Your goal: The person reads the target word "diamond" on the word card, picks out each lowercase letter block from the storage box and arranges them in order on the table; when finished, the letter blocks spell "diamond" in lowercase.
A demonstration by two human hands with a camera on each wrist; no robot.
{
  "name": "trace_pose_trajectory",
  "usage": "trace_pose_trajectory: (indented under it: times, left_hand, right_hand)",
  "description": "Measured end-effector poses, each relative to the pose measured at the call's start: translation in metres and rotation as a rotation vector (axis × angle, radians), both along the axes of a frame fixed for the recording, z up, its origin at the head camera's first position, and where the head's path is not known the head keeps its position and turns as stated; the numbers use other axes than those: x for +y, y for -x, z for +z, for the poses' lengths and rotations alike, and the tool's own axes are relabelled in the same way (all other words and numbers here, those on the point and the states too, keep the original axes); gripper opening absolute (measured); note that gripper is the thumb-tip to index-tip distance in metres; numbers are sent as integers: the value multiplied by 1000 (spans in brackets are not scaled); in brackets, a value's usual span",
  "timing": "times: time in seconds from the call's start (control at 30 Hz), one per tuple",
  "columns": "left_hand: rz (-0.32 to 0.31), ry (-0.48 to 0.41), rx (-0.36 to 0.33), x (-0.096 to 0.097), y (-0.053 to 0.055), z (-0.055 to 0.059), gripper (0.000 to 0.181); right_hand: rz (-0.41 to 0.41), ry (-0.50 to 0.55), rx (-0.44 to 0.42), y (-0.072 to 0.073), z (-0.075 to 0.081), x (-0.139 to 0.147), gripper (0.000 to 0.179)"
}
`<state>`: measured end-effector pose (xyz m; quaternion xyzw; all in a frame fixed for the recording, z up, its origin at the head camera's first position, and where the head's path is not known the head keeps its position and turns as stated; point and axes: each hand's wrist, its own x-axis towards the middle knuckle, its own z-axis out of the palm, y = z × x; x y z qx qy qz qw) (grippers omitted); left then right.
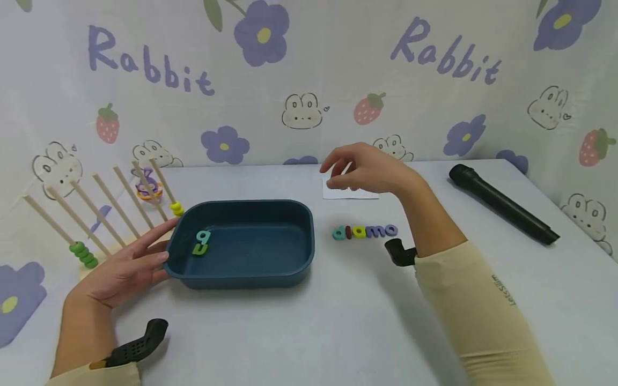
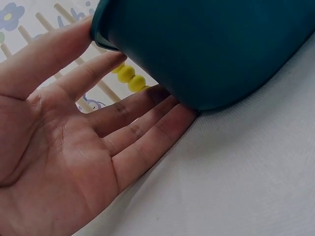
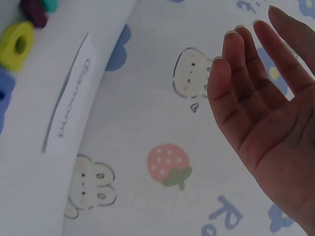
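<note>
A dark blue rectangular tray (image 1: 241, 281) sits on the table with two letter pieces inside, a teal one (image 1: 203, 236) and a green one (image 1: 199, 249). At its left end my left hand (image 1: 127, 268) touches it; in the left wrist view the thumb meets the rim and fairly straight fingers (image 2: 142, 142) lie along the side wall. My right hand (image 1: 364, 169) hovers, loosely bent and holding nothing, over a white paper card (image 1: 350, 194) at the back. Handwriting on the card (image 3: 74, 103) shows in the right wrist view. Nearer me lies a row of colored letters (image 1: 365, 231).
Left of the tray stands a rack of slanted wooden rods (image 1: 108, 198) with green beads (image 1: 83, 254) and yellow beads (image 1: 177, 208). A small purple figure (image 1: 148, 188) is behind the rods. A black tube-shaped object (image 1: 502, 203) lies at the right. A patterned cloth (image 1: 309, 64) hangs behind.
</note>
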<state>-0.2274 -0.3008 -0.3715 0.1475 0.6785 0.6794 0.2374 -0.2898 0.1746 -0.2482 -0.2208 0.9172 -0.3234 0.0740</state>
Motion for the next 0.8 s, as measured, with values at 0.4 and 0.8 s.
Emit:
trace_pose_trajectory:
  times: [0.4,0.8]
  left_hand:
    - [20,7,-3,3,-1,2,68]
    - [41,10,-4,2,0,1,67]
  right_hand:
    - [129,-1,-9,20,15,-62,27]
    - [249,28,-45,34,14,-128,24]
